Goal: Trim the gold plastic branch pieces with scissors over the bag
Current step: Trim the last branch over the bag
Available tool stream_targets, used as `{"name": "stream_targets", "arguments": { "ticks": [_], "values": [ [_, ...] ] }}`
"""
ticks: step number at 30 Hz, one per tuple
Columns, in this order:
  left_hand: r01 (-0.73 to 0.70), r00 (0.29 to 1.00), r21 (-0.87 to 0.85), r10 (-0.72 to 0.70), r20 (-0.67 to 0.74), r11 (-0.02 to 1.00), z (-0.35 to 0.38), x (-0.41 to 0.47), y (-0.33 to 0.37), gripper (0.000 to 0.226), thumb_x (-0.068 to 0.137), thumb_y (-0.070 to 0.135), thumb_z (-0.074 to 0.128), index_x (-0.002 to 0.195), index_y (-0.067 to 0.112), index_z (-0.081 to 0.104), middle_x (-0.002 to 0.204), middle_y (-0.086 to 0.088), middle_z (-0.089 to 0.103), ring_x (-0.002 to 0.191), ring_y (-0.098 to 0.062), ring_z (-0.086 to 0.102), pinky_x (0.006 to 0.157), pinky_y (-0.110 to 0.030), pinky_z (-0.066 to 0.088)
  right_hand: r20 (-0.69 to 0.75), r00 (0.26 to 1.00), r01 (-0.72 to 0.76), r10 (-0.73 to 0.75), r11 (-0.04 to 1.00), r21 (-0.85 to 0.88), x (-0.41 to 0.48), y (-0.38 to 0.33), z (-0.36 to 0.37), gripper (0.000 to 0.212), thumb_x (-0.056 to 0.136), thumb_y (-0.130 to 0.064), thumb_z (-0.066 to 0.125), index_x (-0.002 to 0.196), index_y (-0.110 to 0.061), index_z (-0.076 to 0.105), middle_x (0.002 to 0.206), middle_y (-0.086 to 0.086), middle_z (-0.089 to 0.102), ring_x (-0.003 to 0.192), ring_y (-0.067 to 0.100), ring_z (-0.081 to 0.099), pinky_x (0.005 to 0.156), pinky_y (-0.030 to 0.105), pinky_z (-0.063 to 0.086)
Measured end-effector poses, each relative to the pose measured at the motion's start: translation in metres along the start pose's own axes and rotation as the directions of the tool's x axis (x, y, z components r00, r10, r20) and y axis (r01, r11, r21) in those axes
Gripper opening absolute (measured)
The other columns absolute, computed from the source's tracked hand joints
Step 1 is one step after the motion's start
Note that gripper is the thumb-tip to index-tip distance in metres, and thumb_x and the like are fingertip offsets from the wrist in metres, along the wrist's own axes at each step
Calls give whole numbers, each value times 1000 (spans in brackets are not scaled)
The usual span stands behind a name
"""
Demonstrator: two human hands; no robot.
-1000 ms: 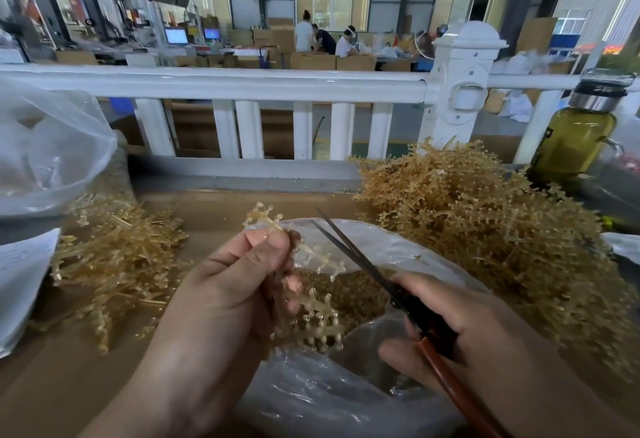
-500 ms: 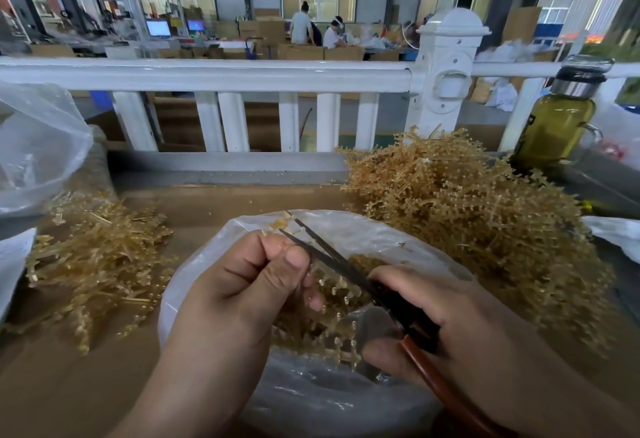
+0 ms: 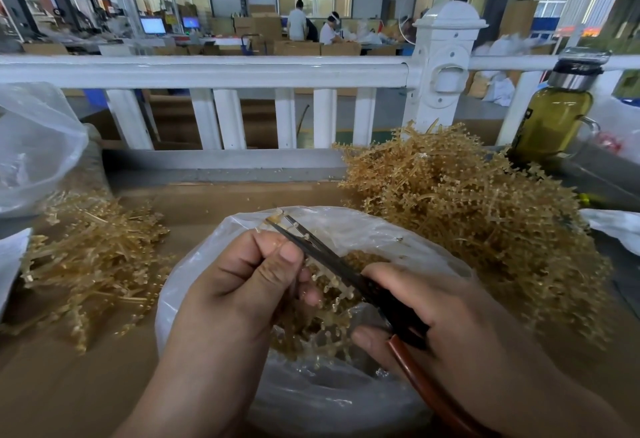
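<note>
Stage: mid-task, we judge | Grip: our left hand (image 3: 242, 285) pinches a branch piece (image 3: 332, 287) over the bag (image 3: 346, 216) at the near edge of the tabletop (image 3: 69, 385); our right hand (image 3: 436, 316) clasps the scissors (image 3: 332, 261), blades slightly parted at its tip | Done: small pile (image 3: 93, 254) by the left edge (trimmed, we guess) | Left: big pile (image 3: 467, 212) toward the right edge.

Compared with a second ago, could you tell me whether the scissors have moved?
Yes: the scissors shifted left, away from the white fence post.
</note>
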State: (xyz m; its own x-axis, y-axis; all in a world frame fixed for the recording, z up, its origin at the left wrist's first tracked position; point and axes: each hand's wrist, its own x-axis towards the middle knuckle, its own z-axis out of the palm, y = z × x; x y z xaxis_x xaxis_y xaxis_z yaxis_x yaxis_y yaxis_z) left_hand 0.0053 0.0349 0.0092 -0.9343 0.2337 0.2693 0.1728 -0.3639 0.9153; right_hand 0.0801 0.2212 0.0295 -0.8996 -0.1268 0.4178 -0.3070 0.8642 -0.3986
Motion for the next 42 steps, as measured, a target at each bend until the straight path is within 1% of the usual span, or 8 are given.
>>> {"name": "stream_targets", "arguments": {
  "ticks": [6, 11, 14, 19, 22, 30, 37, 42],
  "values": [
    [37, 999, -129, -37, 4, 991, 5, -1, 1, 16, 72, 29, 71, 72, 12, 68, 64, -6, 59, 54, -16, 57, 50, -22, 49, -4, 1000, -3, 3, 1000, 24, 0, 0, 2, 41, 81, -58, 52, 118, -40, 53, 82, -19, 65, 77, 0, 64, 61, 22, 55],
    [7, 1000, -57, -7, 12, 998, 3, 0, -1, 19, 75, 28, 79, 71, 14, 66, 63, -4, 59, 56, -16, 57, 53, -22, 49, 27, 1000, -7, 7, 1000, 14, 0, 1, 1, 45, 81, -61, 49, 121, -41, 49, 86, -20, 68, 81, 0, 65, 64, 24, 57],
    [-22, 1000, -6, 22, 17, 1000, 3, 0, -2, 24, 76, 37, 73, 71, 15, 66, 63, -3, 60, 58, -16, 56, 54, -21, 48, 19, 1000, 3, -3, 1000, 6, 1, 2, 1, 41, 83, -60, 52, 119, -41, 50, 84, -21, 66, 79, -2, 63, 66, 20, 53],
    [-12, 1000, -24, 13, 23, 1000, 5, -1, 0, 19, 74, 30, 81, 66, 21, 67, 62, -4, 60, 56, -15, 57, 53, -21, 49, -17, 1000, 13, -13, 1000, 8, 3, 2, 2, 38, 84, -57, 52, 117, -37, 52, 78, -20, 65, 70, -1, 63, 55, 18, 51],
    [15, 1000, -61, -14, 7, 998, 7, -1, 2, 16, 70, 34, 74, 64, 21, 67, 61, -4, 60, 54, -14, 58, 51, -21, 49, -38, 999, 24, -24, 1000, 2, 3, 2, 2, 36, 85, -55, 53, 114, -34, 56, 76, -20, 66, 70, -2, 62, 56, 14, 50],
    [58, 998, -97, -58, 5, 994, 10, -3, 4, 16, 77, 25, 65, 61, 22, 68, 59, -4, 60, 52, -14, 57, 48, -22, 48, 13, 1000, -8, 7, 998, 64, 2, 2, 0, 36, 84, -57, 51, 110, -34, 62, 76, -19, 65, 69, -2, 63, 55, 17, 49],
    [53, 999, -86, -52, 5, 995, 10, -3, 3, 15, 76, 27, 66, 63, 19, 68, 60, -5, 59, 52, -15, 56, 48, -22, 48, 76, 997, -21, 15, 997, 81, 2, 2, -4, 38, 85, -59, 48, 108, -33, 64, 77, -17, 65, 69, 2, 64, 55, 23, 50],
    [43, 999, -62, -43, 1, 997, 8, -1, 1, 17, 77, 29, 67, 62, 20, 67, 59, -5, 59, 53, -15, 56, 49, -22, 48, 92, 996, -21, 15, 998, 67, 2, 0, -6, 41, 84, -60, 48, 111, -34, 62, 77, -17, 64, 70, 3, 62, 55, 20, 48]
  ]
}}
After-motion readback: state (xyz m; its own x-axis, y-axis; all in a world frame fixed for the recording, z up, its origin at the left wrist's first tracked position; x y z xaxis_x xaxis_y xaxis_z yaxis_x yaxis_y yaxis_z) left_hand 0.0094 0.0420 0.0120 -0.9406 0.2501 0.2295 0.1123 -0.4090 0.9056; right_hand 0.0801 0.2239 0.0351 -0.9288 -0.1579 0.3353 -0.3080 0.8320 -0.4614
